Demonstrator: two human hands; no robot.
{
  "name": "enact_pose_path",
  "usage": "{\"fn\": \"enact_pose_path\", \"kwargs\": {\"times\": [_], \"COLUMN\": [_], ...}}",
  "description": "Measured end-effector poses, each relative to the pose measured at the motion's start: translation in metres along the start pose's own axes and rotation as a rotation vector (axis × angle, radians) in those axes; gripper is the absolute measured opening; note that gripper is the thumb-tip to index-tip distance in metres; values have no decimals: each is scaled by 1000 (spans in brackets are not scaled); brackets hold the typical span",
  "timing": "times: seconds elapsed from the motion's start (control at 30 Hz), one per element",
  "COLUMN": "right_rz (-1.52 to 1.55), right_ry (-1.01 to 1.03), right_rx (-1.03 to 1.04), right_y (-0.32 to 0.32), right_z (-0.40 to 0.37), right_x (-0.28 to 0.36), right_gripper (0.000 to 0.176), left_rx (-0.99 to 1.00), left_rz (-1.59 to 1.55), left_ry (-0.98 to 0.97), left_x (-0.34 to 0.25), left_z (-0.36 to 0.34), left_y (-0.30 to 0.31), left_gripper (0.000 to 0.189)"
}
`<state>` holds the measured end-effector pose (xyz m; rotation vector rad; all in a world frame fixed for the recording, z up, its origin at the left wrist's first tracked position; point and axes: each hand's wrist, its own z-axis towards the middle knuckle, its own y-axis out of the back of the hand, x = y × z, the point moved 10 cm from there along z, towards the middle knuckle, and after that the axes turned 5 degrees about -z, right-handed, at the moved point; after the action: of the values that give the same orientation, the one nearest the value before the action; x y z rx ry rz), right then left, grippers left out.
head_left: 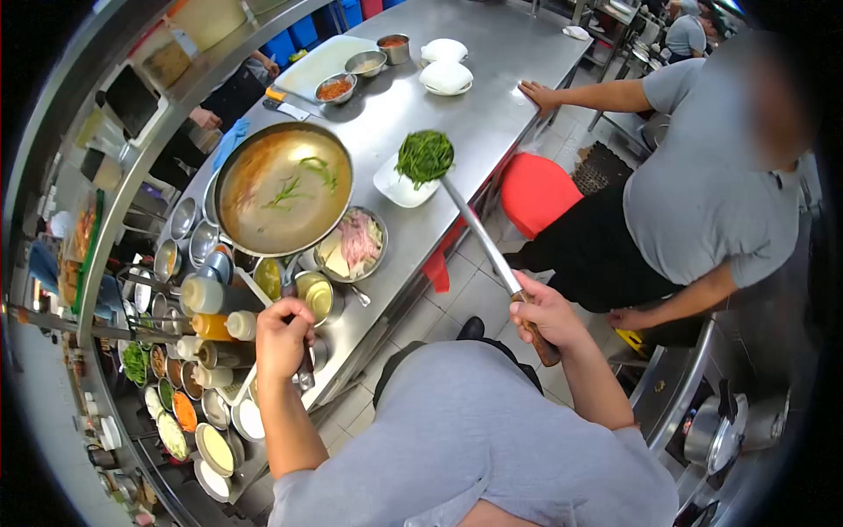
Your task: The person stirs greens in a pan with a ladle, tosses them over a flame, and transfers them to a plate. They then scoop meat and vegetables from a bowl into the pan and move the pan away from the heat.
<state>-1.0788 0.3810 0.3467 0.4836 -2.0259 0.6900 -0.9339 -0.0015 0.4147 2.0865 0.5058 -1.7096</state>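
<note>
My left hand (283,338) is closed round the handle of a frying pan (255,224), which is over the left side of the counter. A few green strands lie on its browned, wet-looking bottom. My right hand (546,314) grips the wooden end of a long-handled ladle (480,230). Chopped green vegetables (425,156) are heaped in the ladle's head, covering it. Right at the heap, partly hidden by it, is a white bowl (395,186). Below the pan sits a metal bowl with pink and pale sliced food (358,243).
White dishes (446,77) and metal bowls stand farther along the steel counter (509,53). A knife (287,108) lies near a bowl of orange shreds (335,88). Squeeze bottles (211,327) and ingredient containers crowd the left. A person in grey (707,184) stands right, by a red stool (536,193).
</note>
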Motion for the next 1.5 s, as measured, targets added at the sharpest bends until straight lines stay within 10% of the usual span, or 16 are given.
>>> {"fn": "enact_pose_path", "kwargs": {"times": [0.57,1.5], "right_rz": [-369,-1530], "right_ry": [17,0], "right_rx": [-187,-729], "right_y": [74,64], "right_z": [133,104], "right_x": [0,28], "right_gripper": [72,68], "left_rx": [-137,94], "left_rz": [-173,-130], "left_ry": [-19,1], "left_x": [6,10], "left_z": [47,138], "left_y": [0,1], "left_gripper": [17,15]}}
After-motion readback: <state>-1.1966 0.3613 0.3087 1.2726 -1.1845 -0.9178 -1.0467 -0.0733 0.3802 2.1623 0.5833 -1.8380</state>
